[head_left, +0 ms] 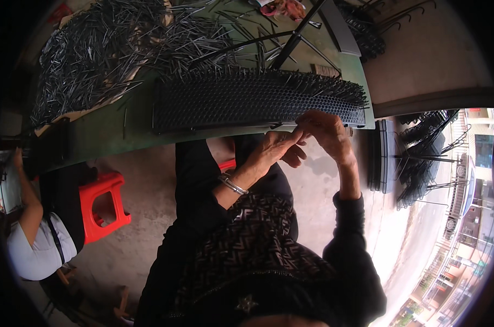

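Observation:
My left hand [272, 151], with a silver bangle at its wrist, meets my right hand [327, 136] just in front of the table's near edge. The fingers of both are bent and pressed together at the tips; anything pinched there is too small or hidden to make out. Right beyond them lies a long black panel [214, 106] full of small honeycomb holes. Thin black sticks [334, 87] stand up from its far side, thickest toward the right. A large heap of loose black sticks [111, 49] covers the far left of the green table [141, 117].
Crossed black bars [296, 35] rise behind the panel, with a grey board [338, 27] at the far right. A red stool [102, 204] and a seated person [40, 242] are at left. Stacked dark panels [382, 158] and black wire frames [424, 152] stand at right.

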A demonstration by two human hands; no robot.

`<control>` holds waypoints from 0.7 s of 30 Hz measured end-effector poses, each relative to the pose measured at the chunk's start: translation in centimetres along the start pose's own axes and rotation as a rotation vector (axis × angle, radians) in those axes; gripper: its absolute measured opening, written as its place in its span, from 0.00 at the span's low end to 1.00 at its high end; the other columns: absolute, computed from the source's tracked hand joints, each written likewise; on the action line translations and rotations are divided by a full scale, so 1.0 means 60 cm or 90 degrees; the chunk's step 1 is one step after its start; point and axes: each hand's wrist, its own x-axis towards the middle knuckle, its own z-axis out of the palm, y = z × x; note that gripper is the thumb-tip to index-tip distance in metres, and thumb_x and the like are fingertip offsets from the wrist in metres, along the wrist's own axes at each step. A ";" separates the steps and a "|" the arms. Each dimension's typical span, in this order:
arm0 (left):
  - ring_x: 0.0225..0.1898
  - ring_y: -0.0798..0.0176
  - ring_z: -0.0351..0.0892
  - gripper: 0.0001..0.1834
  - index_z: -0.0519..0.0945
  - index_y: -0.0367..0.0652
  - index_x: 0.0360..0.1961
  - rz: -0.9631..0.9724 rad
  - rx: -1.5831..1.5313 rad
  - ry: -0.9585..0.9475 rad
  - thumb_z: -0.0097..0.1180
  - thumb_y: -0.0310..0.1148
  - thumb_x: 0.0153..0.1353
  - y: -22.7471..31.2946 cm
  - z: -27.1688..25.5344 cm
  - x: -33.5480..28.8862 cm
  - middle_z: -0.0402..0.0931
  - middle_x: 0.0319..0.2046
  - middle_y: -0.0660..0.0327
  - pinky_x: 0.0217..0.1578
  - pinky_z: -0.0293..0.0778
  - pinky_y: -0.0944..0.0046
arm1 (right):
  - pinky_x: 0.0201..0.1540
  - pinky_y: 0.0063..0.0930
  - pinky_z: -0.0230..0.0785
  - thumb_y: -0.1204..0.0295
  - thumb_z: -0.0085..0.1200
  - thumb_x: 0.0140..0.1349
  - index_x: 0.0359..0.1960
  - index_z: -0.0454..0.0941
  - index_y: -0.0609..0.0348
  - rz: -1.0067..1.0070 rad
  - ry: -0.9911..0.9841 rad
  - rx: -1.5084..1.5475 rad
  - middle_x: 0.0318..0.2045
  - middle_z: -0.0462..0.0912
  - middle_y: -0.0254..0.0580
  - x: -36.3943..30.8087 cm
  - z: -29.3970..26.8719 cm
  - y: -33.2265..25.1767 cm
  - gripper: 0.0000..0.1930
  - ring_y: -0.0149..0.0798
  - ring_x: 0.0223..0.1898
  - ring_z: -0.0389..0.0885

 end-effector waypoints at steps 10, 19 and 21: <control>0.29 0.63 0.83 0.27 0.76 0.38 0.50 0.003 -0.058 0.044 0.49 0.54 0.68 -0.018 -0.006 -0.009 0.82 0.32 0.52 0.32 0.80 0.65 | 0.38 0.21 0.75 0.76 0.51 0.66 0.41 0.78 0.64 -0.211 0.416 -0.221 0.28 0.84 0.37 0.080 0.000 0.021 0.06 0.27 0.30 0.83; 0.28 0.66 0.82 0.23 0.79 0.37 0.47 0.007 -0.065 0.050 0.49 0.48 0.70 -0.013 -0.009 -0.019 0.82 0.31 0.55 0.32 0.80 0.67 | 0.34 0.26 0.73 0.76 0.51 0.65 0.41 0.79 0.61 -0.204 0.393 -0.336 0.29 0.84 0.43 0.114 0.004 0.042 0.06 0.33 0.30 0.84; 0.28 0.67 0.82 0.22 0.79 0.36 0.46 0.010 -0.056 0.052 0.48 0.47 0.70 -0.009 -0.006 -0.024 0.82 0.30 0.55 0.32 0.79 0.68 | 0.34 0.31 0.72 0.73 0.54 0.63 0.40 0.80 0.57 -0.306 0.399 -0.499 0.31 0.81 0.41 0.123 0.005 0.041 0.06 0.40 0.31 0.82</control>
